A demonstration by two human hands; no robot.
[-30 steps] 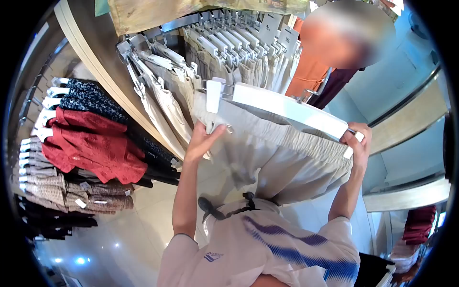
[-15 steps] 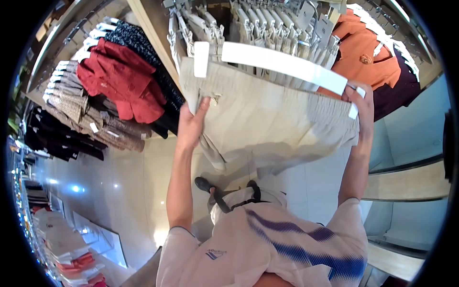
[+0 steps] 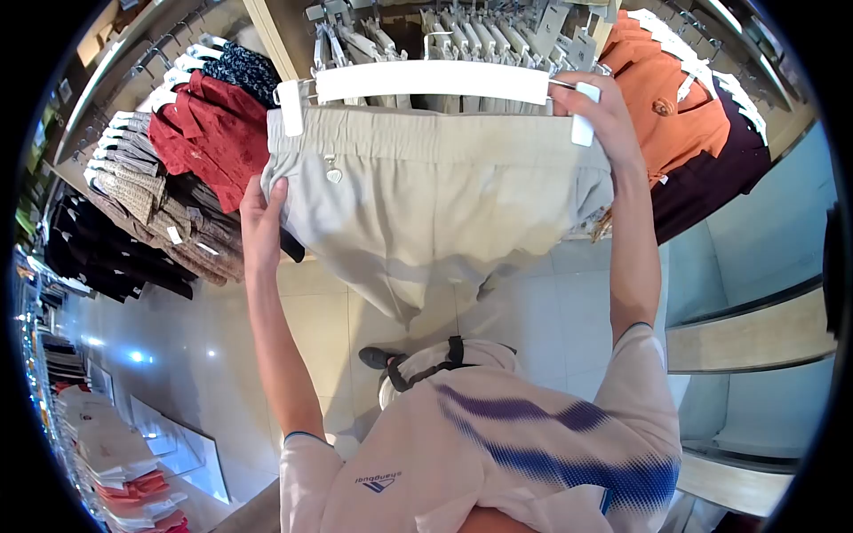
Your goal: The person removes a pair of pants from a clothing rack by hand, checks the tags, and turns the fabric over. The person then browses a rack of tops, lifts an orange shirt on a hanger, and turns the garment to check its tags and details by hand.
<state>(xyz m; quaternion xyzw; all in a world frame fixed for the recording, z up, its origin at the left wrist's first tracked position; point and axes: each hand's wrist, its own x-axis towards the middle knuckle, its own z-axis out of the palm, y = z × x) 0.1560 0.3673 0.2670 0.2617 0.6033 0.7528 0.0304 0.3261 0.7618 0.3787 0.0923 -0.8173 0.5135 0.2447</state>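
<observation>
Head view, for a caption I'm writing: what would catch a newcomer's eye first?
The pale garment comes first, mid-picture on a white hanger, the left hand at its side and the right hand at the hanger's end. Next come bright hanging clothes: red clothing at left, orange clothing at right.

The scene is viewed through one head-worn wide-angle camera, faced forward and steeply down. The beige elastic-waisted trousers [image 3: 431, 191] are framed near and centrally; below them, even nearer, the wearer's white short-sleeved shirt [image 3: 426, 457] is seen, and beyond them, farther off, racked clip hangers [image 3: 469, 37].
</observation>
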